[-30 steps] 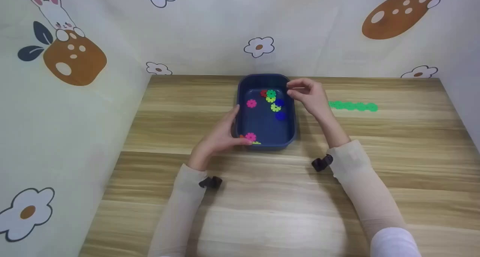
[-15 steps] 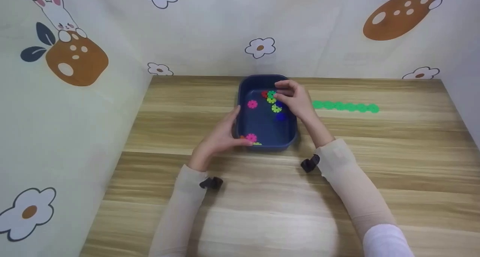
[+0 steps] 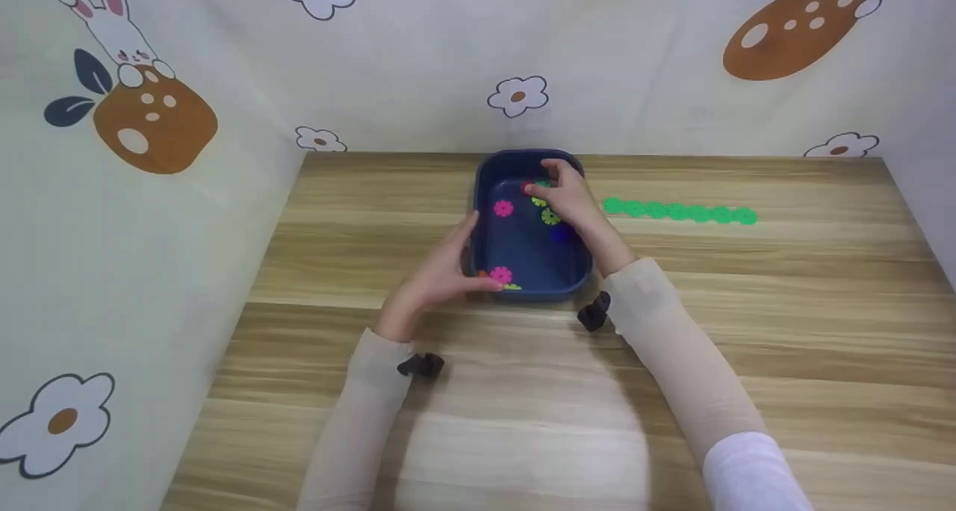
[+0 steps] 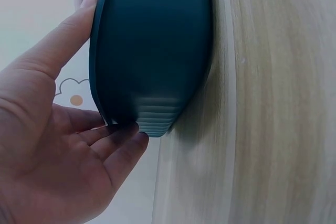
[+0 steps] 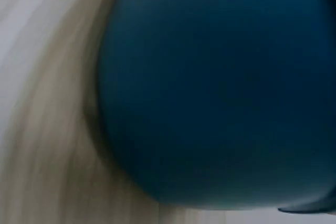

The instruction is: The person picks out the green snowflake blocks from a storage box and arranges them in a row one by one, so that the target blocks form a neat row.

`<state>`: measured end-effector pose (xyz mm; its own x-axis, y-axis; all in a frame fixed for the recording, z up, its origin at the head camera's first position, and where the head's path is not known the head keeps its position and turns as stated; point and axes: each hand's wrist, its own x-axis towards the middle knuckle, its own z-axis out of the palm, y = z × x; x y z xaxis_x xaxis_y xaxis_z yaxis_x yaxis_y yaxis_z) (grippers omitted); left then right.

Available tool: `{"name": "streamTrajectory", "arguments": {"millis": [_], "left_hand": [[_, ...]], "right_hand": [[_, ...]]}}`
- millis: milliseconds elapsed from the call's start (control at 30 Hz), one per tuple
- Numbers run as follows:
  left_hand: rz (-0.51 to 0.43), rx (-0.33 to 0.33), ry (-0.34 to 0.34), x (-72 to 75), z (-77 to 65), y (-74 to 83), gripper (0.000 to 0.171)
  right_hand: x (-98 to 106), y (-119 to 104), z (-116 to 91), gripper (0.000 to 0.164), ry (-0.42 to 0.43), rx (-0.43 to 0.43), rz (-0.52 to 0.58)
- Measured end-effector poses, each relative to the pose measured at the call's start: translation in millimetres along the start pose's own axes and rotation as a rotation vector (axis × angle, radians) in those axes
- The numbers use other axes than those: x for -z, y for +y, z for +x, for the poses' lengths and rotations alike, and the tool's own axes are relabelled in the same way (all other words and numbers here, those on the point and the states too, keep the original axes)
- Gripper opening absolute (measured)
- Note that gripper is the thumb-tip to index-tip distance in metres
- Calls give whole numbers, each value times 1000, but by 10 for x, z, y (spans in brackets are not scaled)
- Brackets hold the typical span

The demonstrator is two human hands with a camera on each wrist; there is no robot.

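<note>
A dark blue plastic box (image 3: 530,249) stands on the wooden table, holding several small notched flower discs. My left hand (image 3: 441,268) steadies its near left corner, thumb over the near rim and fingers along the left side; the left wrist view shows thumb and fingertips against the box's outer wall (image 4: 152,40). My right hand (image 3: 571,197) reaches over the far right part of the box, thumb and forefinger apart. The thumb tip is right at a red disc (image 3: 527,188). Yellow-green discs (image 3: 550,216) and a blue disc (image 3: 560,233) lie partly under this hand.
Right of the box lies a straight row of joined green discs (image 3: 678,211). A pink disc (image 3: 503,208) lies at the box's left, another pink disc (image 3: 500,275) by the near left corner. Cloth walls (image 3: 418,63) with printed flowers enclose the table.
My right hand has moved left from beside the box's right rim to over the discs inside, uncovering the whole green row. My left hand has stayed at the box corner.
</note>
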<state>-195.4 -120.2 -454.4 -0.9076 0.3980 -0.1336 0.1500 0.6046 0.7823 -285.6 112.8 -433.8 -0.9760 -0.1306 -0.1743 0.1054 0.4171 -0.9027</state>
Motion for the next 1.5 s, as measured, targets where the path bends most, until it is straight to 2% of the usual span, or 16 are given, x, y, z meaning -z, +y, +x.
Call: {"name": "streamTrajectory", "arguments": {"millis": [333, 500, 733, 900, 1067, 1267, 1500], "left_hand": [[13, -3, -7, -19, 1, 23, 119], [3, 2, -11, -19, 7, 33, 117], [-8, 6, -9, -6, 2, 35, 118], [-23, 8, -13, 1, -2, 27, 119], [-20, 6, -16, 1, 5, 21, 120], [-30, 8, -13, 7, -4, 25, 118], [-21, -13, -7, 19, -6, 12, 117]], "right_hand": [[-89, 90, 95, 68, -4, -52, -108], [-112, 110, 111, 66, -35, -35, -192], [-169, 151, 107, 49, -106, 44, -279], [-230, 183, 75, 40, -247, 119, -307], [-277, 201, 52, 41, -363, 171, -323], [-326, 199, 50, 41, -439, 243, -387], [-369, 198, 66, 33, -468, 335, -477]]}}
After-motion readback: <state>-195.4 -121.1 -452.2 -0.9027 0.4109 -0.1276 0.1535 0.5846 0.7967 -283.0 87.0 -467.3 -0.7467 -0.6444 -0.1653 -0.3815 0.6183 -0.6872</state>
